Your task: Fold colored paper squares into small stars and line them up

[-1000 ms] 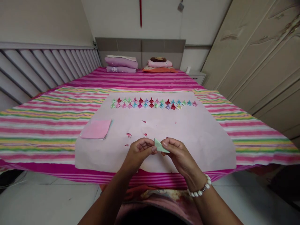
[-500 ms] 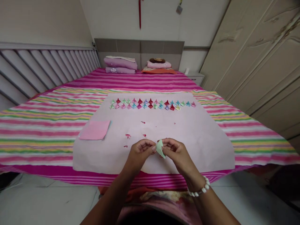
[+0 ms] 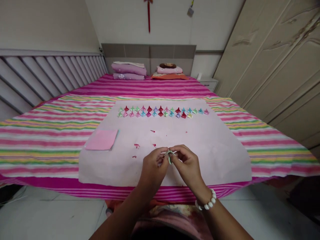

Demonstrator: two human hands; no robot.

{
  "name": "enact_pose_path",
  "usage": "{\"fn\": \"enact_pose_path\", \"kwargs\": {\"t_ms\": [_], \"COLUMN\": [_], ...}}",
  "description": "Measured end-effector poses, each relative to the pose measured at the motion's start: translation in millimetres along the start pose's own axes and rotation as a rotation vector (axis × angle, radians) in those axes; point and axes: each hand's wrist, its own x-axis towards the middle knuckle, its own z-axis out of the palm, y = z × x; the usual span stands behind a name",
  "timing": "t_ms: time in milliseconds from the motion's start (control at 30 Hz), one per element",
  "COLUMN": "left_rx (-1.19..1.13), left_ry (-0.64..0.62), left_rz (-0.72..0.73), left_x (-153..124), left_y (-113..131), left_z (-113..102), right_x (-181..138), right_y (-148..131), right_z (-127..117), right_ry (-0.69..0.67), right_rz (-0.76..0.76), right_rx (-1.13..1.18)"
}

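Observation:
Between my fingertips is a small piece of folded light-green paper (image 3: 170, 158), partly covered by the fingers. My left hand (image 3: 154, 164) pinches its left side with thumb and forefinger. On the right side my right hand (image 3: 185, 160), with a white bead bracelet above the wrist, grips it the same way. Both hands are above a large pale sheet (image 3: 215, 150) spread on the bed. Farther back on that sheet, two rows of small folded paper pieces (image 3: 160, 113) in red, pink, green, blue and purple lie side by side.
A stack of square coloured paper (image 3: 102, 140), pink on top, lies at the sheet's left. Red marks or scraps (image 3: 136, 146) dot its middle. Striped bedding (image 3: 45, 140) surrounds the sheet. Folded bedding (image 3: 128, 69) sits by the headboard; a wardrobe (image 3: 282, 63) stands at right.
The green paper has turned and folded narrower, so less of it shows. My hands have come closer together, the left moving right, with fingertips now meeting at the paper's top.

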Motion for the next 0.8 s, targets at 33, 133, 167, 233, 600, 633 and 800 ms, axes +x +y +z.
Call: {"fn": "enact_pose_path", "kwargs": {"t_ms": [33,133,167,233,600,633,800], "left_rx": [0.015,0.010,-0.009,-0.062,-0.260,-0.272,-0.285], "left_ry": [0.000,0.020,0.031,0.049,0.029,0.011,-0.017], "left_rz": [0.002,-0.024,-0.043,-0.077,-0.027,-0.055,-0.209], "left_x": [0,2,2,4,1,1,6], "left_y": [0,-1,-1,-3,3,3,0], "left_z": [0,0,1,2,-2,-4,-13], "right_x": [0,-1,-2,-3,-11,-10,-7], "right_y": [-1,-4,-5,-7,-1,0,1], "right_z": [0,2,3,4,3,2,2], "right_ry": [0.002,0.012,0.021,0.047,0.109,0.105,0.065], "right_rz": [-0.012,-0.056,-0.071,-0.108,-0.242,-0.239,-0.226], "right_rx": [0.002,-0.003,-0.013,-0.047,-0.099,-0.082,-0.035]}}
